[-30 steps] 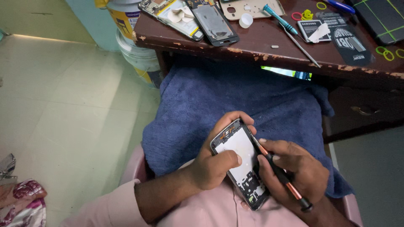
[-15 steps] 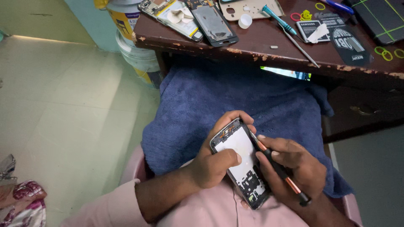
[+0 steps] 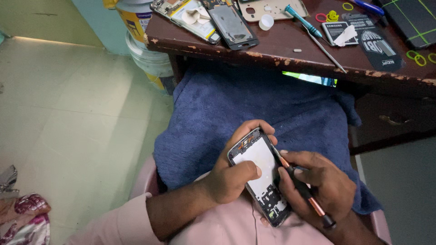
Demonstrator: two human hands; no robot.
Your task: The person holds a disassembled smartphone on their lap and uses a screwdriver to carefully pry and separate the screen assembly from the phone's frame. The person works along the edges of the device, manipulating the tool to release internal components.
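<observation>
Over one blue towel [image 3: 254,118], left hand [image 3: 231,179] grips one opened phone [image 3: 261,179], right hand [image 3: 324,186] fingers clamp one screwdriver [image 3: 302,188]

Opened-up black smartphone [image 3: 261,179], back cover off so the white inner plate and bits of circuit board show, lying tilted over a lap. A slim black screwdriver with copper bands [image 3: 302,188] has its tip at the phone's right edge.
</observation>
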